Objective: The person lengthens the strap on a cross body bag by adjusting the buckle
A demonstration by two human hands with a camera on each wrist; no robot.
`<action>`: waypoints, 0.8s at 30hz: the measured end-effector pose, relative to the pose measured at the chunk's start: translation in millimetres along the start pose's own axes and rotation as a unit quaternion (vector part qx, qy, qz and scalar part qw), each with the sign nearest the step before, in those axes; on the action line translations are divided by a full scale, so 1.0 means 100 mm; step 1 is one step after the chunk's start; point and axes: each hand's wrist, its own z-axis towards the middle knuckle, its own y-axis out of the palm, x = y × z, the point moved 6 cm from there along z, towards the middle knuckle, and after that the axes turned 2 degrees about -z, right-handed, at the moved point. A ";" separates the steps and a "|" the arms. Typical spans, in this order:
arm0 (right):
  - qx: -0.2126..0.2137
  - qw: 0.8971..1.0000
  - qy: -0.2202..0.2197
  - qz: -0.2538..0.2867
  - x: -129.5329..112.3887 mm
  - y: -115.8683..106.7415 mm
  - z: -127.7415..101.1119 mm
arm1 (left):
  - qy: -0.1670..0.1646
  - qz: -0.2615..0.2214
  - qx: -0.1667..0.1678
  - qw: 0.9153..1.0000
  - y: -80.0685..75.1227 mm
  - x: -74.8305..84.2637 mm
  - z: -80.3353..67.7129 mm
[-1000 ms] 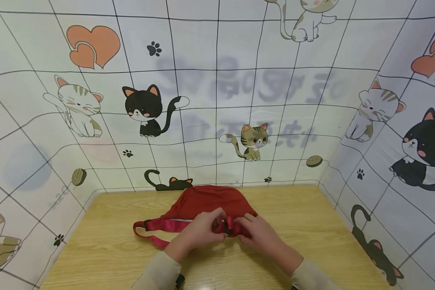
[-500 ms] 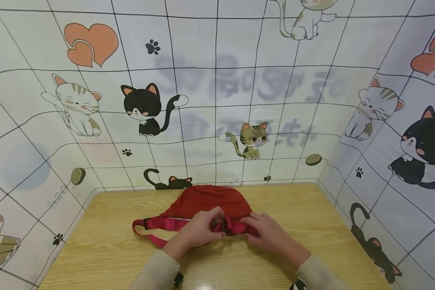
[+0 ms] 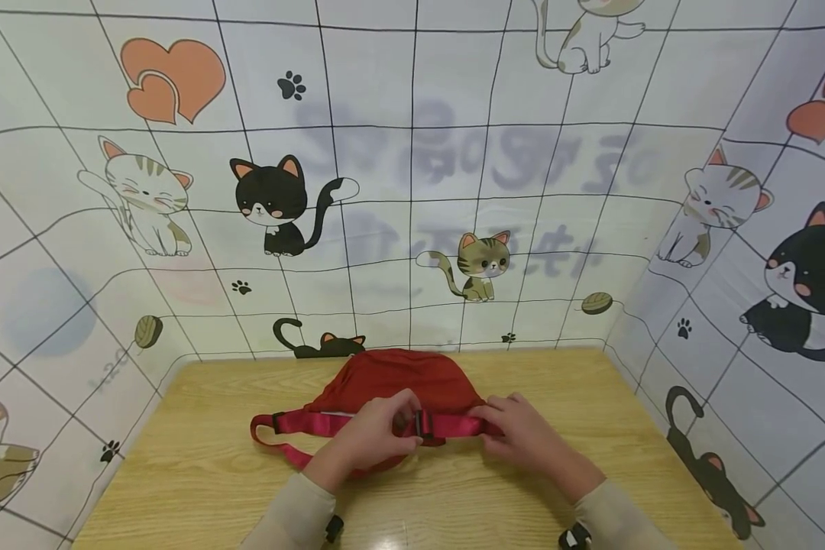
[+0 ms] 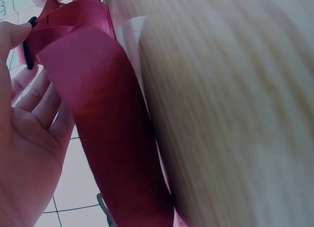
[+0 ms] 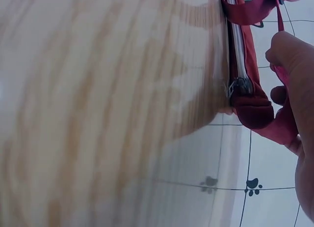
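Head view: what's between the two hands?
The black buckle at the left hand, then a stretch of pink strap to the right hand; the head view shows it.

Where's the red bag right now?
In the head view's lower centre, the red bag is on the table near the back wall, left hand at its buckle, right hand gripping its strap.

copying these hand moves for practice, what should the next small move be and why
I'd probably draw the right hand slightly rightward while the left hand steadies the black plastic buckle: the left hand pinches the buckle, the right hand holds the flat pink-red fabric strap, and the strap runs nearly straight between them.
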 end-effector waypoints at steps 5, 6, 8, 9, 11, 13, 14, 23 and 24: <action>0.003 1.000 0.002 -0.007 0.05 -0.03 -0.03 | -0.009 -0.006 0.003 1.000 -0.02 -0.02 -0.01; 0.002 1.000 0.003 -0.008 0.06 -0.03 -0.03 | -0.011 -0.005 0.004 1.000 -0.02 -0.02 -0.01; 0.000 1.000 0.004 -0.009 0.07 -0.04 -0.04 | -0.012 -0.001 0.006 1.000 -0.02 -0.02 -0.01; 0.000 1.000 0.004 -0.010 0.08 -0.04 -0.04 | -0.013 -0.001 0.006 1.000 -0.02 -0.02 -0.01; -0.001 1.000 -0.001 -0.008 0.07 -0.04 -0.04 | -0.015 -0.004 0.006 1.000 -0.02 -0.02 -0.02; 0.000 1.000 -0.007 -0.004 0.03 -0.05 -0.03 | -0.022 -0.010 0.004 1.000 -0.01 -0.02 -0.02; 0.000 1.000 -0.010 0.001 0.00 -0.06 -0.02 | -0.025 -0.014 0.003 1.000 -0.01 -0.02 -0.03; -0.013 0.987 0.033 0.156 -0.41 -0.05 0.22 | -0.002 -0.021 -0.003 1.000 0.01 0.04 -0.03; -0.019 0.981 0.044 0.188 -0.45 -0.03 0.26 | 0.001 -0.025 -0.007 1.000 0.02 0.05 -0.03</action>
